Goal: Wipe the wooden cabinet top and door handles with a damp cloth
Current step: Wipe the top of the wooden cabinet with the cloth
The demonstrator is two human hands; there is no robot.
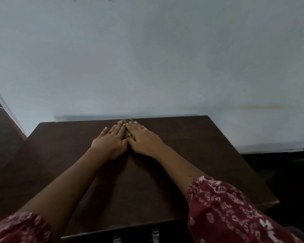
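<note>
A person presses both hands flat, side by side, on a crumpled cloth (126, 133) near the far edge of a dark wooden cabinet top (182, 155), centre frame. The left hand (111, 141) and right hand (144, 139) touch, fingers extended. Metal door handles (154, 234) peek out at the bottom edge.

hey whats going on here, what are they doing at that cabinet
A person in a red patterned sleeve is wiping the dark wooden cabinet top. The left hand and right hand lie flat side by side, pressing a bunched cloth against the surface near the far edge by the wall. The metal door handles show at the bottom edge, with no hand on them.
</note>
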